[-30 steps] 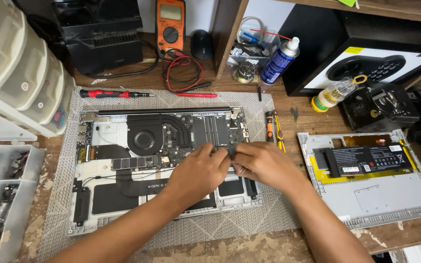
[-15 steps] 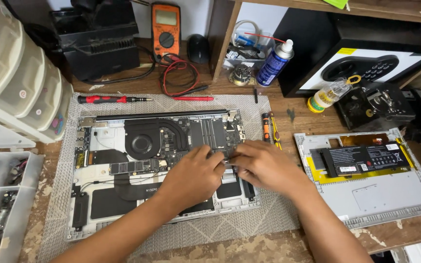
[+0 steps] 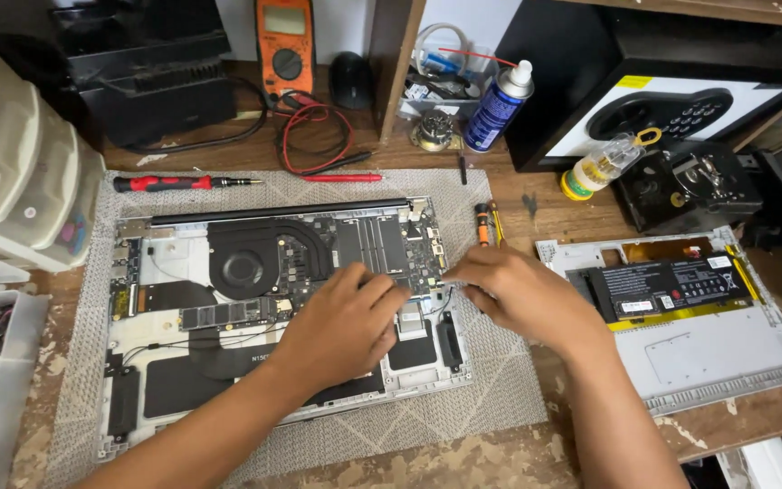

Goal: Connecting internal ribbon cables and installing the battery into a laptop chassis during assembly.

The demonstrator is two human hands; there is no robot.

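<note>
Grip unclear — left hand (image 3: 341,330) and right hand (image 3: 518,294) press fingertips onto the opened laptop's (image 3: 183,380) flat, matte-black circuit board.

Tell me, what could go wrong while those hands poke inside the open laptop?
Both the left hand and the right hand press bare fingers on the laptop circuit board, so a slip might bend a small part or tug a thin cable. The small orange screwdriver lies right by the right hand; a nudge could knock it onto the board.
</note>
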